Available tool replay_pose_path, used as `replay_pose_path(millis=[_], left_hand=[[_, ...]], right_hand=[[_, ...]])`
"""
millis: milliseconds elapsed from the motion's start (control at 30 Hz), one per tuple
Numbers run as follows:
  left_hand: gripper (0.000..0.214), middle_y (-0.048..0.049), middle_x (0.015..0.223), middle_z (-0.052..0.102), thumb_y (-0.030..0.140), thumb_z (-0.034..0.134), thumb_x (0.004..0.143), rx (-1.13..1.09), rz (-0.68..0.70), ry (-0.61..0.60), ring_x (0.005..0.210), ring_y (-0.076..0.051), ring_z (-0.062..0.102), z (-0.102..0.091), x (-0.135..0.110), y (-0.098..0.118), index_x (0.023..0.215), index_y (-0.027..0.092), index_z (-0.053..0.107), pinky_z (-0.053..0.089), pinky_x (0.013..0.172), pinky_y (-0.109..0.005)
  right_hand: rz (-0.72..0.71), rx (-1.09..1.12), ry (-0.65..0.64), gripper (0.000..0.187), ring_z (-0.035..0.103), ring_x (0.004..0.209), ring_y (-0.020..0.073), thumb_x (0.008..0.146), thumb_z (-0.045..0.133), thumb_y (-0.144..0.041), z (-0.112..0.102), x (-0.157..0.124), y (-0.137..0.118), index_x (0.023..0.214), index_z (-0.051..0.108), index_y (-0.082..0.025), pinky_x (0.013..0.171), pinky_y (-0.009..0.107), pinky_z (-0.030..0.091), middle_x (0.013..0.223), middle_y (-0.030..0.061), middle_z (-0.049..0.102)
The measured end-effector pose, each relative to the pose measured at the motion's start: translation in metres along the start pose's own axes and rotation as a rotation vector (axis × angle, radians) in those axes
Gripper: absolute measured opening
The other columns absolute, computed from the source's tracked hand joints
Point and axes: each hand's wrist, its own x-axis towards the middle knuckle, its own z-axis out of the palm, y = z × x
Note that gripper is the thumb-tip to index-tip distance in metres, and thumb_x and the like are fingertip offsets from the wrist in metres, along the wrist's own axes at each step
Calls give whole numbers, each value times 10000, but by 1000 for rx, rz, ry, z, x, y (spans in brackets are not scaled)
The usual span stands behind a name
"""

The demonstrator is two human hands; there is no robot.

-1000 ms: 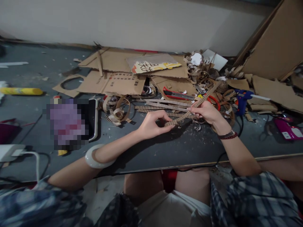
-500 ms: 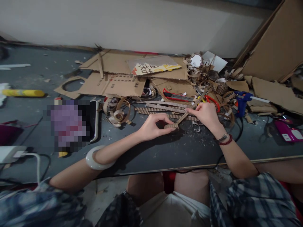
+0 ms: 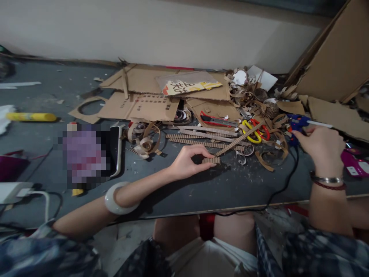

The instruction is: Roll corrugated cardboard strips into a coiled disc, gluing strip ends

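Corrugated cardboard strip [image 3: 236, 142]: end pinched in my left hand [image 3: 188, 163] against the worktop [image 3: 230, 192]; right hand [image 3: 319, 148] at blue glue gun [image 3: 296, 123], closure unclear.

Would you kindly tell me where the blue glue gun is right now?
The blue glue gun sits at the right of the head view, at the fingertips of the right hand, with yellow- and red-handled scissors to its left.

Dark worktable [image 3: 201, 196], flattened cardboard [image 3: 152, 107], cardboard curls [image 3: 144, 140], perhaps a tablet [image 3: 114, 150]
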Motion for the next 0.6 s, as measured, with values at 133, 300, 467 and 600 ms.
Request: replay_pose_path(millis=[133, 300, 467, 600], left_hand=[[172, -54, 742, 674, 291, 737, 750, 1, 1, 6, 676, -135, 618, 0, -1, 1, 778, 135, 672, 487, 636, -235], [171, -46, 739, 675, 300, 733, 755, 40, 17, -2, 670, -130, 619, -3, -2, 1, 773, 142, 670, 494, 648, -235], [135, -44, 747, 684, 271, 730, 759, 48, 58, 27, 666, -122, 627, -3, -5, 2, 784, 149, 677, 503, 645, -226], [143, -49, 745, 690, 279, 747, 740, 42, 7, 121, 677, -136, 636, -4, -4, 3, 767, 153, 684, 512, 653, -249]], right_hand=[[13, 56, -87, 379, 435, 512, 206, 569, 756, -546, 26, 17, 10, 646, 646, -192, 518, 360, 289, 574, 122, 562], [-58, 41, -54, 314, 408, 461, 183, 576, 761, -466, 38, 20, 5, 546, 579, -213, 503, 345, 261, 484, 83, 504], [152, -100, 149, 356, 619, 741, 342, 619, 780, -330, 5, 15, 3, 933, 731, -170, 555, 382, 244, 755, 258, 682], [105, -19, 278, 443, 639, 878, 353, 707, 733, -319, -23, 18, 2, 1124, 664, -186, 604, 403, 285, 929, 237, 704]])
